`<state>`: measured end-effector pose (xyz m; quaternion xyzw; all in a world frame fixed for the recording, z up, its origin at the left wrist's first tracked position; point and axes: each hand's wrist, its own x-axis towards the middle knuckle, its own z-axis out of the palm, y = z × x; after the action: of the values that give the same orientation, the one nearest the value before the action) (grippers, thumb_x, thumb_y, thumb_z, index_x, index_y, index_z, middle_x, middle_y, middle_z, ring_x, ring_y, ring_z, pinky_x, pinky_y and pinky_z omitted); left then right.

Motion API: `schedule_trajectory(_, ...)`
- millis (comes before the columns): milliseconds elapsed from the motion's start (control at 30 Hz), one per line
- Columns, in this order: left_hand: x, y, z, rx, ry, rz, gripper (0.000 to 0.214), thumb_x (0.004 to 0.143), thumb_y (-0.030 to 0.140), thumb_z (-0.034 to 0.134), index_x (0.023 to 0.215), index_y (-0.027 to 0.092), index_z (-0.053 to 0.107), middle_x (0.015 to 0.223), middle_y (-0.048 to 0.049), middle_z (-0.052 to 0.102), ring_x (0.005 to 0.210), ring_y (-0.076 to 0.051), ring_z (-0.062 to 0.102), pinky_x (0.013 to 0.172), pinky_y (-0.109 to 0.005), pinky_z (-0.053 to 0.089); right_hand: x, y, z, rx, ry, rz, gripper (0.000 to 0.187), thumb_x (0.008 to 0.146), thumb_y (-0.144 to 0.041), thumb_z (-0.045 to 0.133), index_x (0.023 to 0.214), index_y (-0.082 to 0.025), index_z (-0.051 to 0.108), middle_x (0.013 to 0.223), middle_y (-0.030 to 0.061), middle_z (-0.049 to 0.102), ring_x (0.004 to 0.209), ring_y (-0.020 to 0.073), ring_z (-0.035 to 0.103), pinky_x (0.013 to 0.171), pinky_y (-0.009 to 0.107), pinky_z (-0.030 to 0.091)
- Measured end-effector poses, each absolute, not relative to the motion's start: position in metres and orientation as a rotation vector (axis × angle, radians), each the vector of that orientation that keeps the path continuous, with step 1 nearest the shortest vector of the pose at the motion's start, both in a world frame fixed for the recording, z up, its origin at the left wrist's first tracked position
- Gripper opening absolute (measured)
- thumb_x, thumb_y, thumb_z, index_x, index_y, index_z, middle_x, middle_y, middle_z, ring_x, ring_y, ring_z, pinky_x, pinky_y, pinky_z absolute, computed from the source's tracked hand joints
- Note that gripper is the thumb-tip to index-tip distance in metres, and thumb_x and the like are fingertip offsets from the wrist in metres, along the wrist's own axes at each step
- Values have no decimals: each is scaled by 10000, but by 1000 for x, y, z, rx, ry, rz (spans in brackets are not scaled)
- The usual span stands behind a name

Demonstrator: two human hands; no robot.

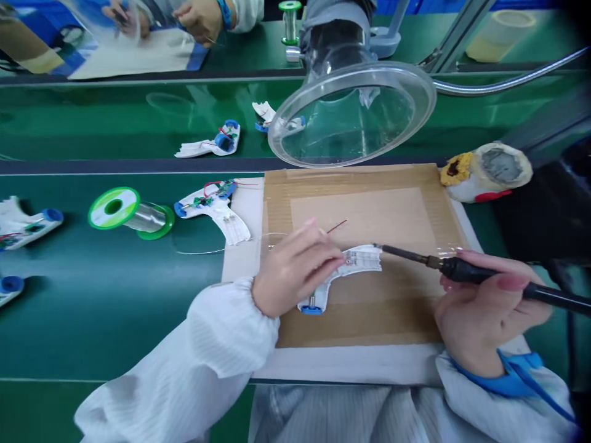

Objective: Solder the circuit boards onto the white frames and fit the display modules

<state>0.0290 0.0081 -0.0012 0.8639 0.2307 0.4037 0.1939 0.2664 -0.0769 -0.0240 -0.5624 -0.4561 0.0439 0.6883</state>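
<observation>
"Where does the white part [369, 258] sit?"

"On the cardboard [360, 323], partly under the fingertips of the left hand [300, 264], its ribbed end sticking out past them."

"Are those fingers pinching it?"

"They're bunched together right at it, but I can't tell whether they grip the part, the thin solder wire [198, 253] or both. The right hand [494, 301] is plain: thumb and fingers closed around the handle of the soldering iron [466, 269]."

"What worries you?"

"The iron's tip is at the part's far end, near those bare fingers. A slip of the right hand could burn them, or scorch the part if the tip lingers. If the left hand only rests there, a push could skid the part over the cardboard."

"Anything else?"

"The red wire [337, 226] pokes up just beyond the left fingers; a sideways sweep might catch it. And the solder wire trails back toward the spool [154, 218], so a snag could tug it."
</observation>
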Motion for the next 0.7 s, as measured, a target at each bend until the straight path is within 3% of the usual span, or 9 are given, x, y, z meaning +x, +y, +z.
schedule_trajectory(200, 26, 18, -5, 2453, 674, 1020, 84, 936, 106, 650, 894, 178, 647, 1254, -139, 660, 1346, -299, 554, 1193, -572, 432, 267, -83, -21, -1241, -1312, 105, 189, 998, -347, 657, 922, -233, 788, 629, -26, 660, 455, 120, 546, 410, 288, 401)
schedule_trajectory(367, 27, 19, -6, 2456, 705, 1011, 56, 932, 156, 652, 897, 194, 632, 1400, -161, 603, 1417, -341, 486, 1168, -626, 418, 267, -86, -17, -1248, -1446, 112, 134, 996, -297, 657, 982, -250, 783, 669, -3, 693, 489, 144, 564, 424, 309, 407)
schedule_trajectory(700, 28, 21, -9, 2473, 693, 1005, 45, 937, 157, 646, 908, 192, 641, 1428, -174, 589, 1439, -342, 467, 1176, -631, 403, 267, -82, -23, -1205, -1497, 121, 142, 1002, -314, 657, 985, -242, 779, 651, -17, 678, 488, 130, 559, 431, 300, 413)
